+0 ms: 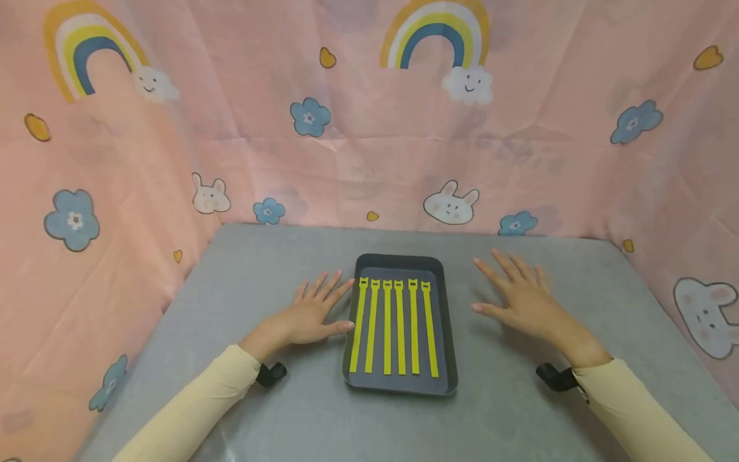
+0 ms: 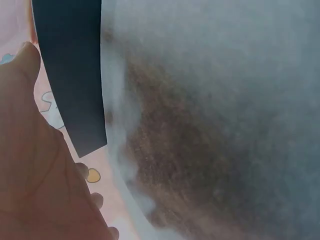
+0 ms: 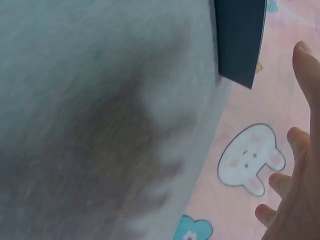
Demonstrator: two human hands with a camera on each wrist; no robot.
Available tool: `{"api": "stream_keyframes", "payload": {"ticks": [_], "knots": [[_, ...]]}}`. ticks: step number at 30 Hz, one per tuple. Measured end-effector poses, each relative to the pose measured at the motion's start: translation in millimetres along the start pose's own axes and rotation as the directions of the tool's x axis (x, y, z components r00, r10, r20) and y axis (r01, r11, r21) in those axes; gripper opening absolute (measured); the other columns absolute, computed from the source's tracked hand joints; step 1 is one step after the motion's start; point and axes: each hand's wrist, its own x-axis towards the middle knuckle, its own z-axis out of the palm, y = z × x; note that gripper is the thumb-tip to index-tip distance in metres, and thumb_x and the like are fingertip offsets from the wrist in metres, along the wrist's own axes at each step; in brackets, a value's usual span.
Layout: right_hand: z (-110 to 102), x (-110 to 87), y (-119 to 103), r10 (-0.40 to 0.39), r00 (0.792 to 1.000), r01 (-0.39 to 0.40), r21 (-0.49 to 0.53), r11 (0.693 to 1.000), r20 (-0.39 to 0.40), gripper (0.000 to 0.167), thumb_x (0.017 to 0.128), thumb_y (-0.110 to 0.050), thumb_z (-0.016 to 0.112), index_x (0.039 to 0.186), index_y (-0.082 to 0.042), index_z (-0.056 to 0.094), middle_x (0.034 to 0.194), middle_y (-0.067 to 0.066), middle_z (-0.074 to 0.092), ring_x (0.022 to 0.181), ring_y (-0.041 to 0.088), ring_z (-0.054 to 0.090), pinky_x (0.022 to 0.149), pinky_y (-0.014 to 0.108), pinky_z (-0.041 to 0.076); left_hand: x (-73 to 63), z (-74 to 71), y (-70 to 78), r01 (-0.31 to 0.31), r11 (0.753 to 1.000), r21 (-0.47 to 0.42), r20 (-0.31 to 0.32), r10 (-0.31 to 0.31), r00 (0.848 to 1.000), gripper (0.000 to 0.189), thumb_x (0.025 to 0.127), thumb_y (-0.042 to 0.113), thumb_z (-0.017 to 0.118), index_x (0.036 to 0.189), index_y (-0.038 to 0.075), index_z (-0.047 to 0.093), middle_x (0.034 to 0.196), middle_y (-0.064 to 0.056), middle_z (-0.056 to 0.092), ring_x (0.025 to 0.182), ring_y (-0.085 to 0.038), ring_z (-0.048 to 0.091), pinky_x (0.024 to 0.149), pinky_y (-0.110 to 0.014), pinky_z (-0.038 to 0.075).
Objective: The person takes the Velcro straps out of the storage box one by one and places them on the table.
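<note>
Several yellow straps, each with a slotted head at the far end, lie side by side in a dark grey tray. They look like hook-and-loop cable ties. On the tray's left, my left hand has its fingers spread, the fingertips right at the tray's edge. My right hand is spread to the right of the tray, apart from it and holding nothing. In the left wrist view the tray's outer wall shows beside the hand; the right wrist view shows its opposite wall.
The tray stands on a grey table. A pink cloth printed with rainbows, rabbits and flowers encloses the back and both sides. Black wrist-camera mounts sit under both wrists, below cream sleeves.
</note>
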Motion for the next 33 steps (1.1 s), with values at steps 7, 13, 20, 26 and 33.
{"api": "stream_keyframes", "payload": {"ticks": [7,13,20,26,33], "knots": [[-4,11.6,-14,-0.016,0.999,0.017,-0.011,1.0,0.027,0.089,0.088,-0.065,0.06,0.159,-0.03,0.019,0.166,0.017,0.016,0.15,0.05,0.013,0.112,0.078,0.004,-1.6,0.0,2.6,0.024,1.0,-0.007,0.04,-0.023,0.999,0.086,0.096,0.069,0.04,0.16,0.031,-0.001,0.169,-0.004,-0.007,0.157,-0.035,-0.007,0.122,-0.064,-0.003],[-2,19.6,-21,-0.035,0.999,0.035,-0.002,0.999,0.035,0.087,0.089,-0.065,0.059,0.159,-0.031,0.02,0.166,0.017,0.016,0.15,0.049,0.012,0.113,0.076,0.003,-2.3,-1.9,5.2,0.023,1.0,-0.014,0.041,-0.022,0.999,0.085,0.095,0.07,0.04,0.161,0.031,0.001,0.17,-0.007,-0.001,0.156,-0.037,-0.003,0.121,-0.066,-0.002],[-1,29.1,-33,-0.062,0.997,0.061,0.021,0.998,0.049,0.086,0.09,-0.065,0.057,0.159,-0.029,0.021,0.165,0.018,0.02,0.15,0.046,0.014,0.115,0.072,0.008,-1.9,-5.5,8.3,0.033,0.999,-0.016,0.06,-0.032,0.998,0.087,0.094,0.071,0.04,0.161,0.03,0.003,0.169,-0.008,0.002,0.156,-0.037,-0.003,0.121,-0.065,-0.001],[-3,37.5,-45,-0.092,0.994,0.09,0.04,0.995,0.053,0.083,0.091,-0.06,0.06,0.159,-0.027,0.024,0.163,0.017,0.025,0.149,0.046,0.02,0.115,0.072,0.013,-1.5,-6.9,8.3,0.041,0.999,-0.006,0.074,-0.041,0.996,0.087,0.095,0.071,0.04,0.161,0.029,0.003,0.169,-0.008,0.002,0.156,-0.038,-0.001,0.121,-0.066,0.001],[-2,49.8,-59,-0.124,0.992,0.121,0.078,0.99,0.039,0.085,0.09,-0.053,0.067,0.158,-0.022,0.026,0.161,0.017,0.032,0.147,0.043,0.028,0.115,0.069,0.021,-2.9,-9.0,9.9,0.05,0.999,-0.016,0.087,-0.048,0.995,0.087,0.094,0.071,0.041,0.161,0.029,0.003,0.169,-0.008,0.003,0.156,-0.037,-0.002,0.121,-0.065,-0.001]]}}
